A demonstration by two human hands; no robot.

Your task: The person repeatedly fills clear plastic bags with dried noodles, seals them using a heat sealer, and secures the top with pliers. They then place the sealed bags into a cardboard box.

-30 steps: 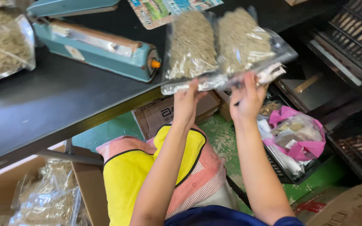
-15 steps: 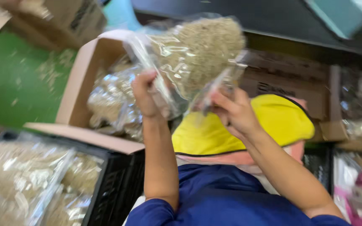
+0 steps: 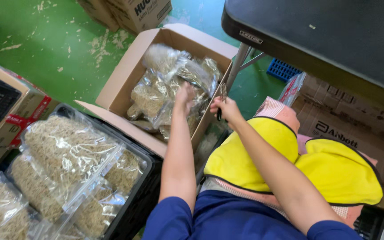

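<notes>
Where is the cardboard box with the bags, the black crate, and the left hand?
Cardboard box (image 3: 120, 75), head view, on its left flap.
Black crate (image 3: 144, 201), head view, on its right wall.
Left hand (image 3: 184, 97), head view, on the back of the hand.

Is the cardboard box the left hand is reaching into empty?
No: the open cardboard box already holds several clear bags of dried strands, and the left hand rests on top of them.

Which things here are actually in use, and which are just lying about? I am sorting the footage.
In use:
left hand on the clear bags in the open cardboard box
right hand at the box edge, gripping something thin

Lying about:
black crate of filled bags
black table
blue basket
flattened cartons
</notes>
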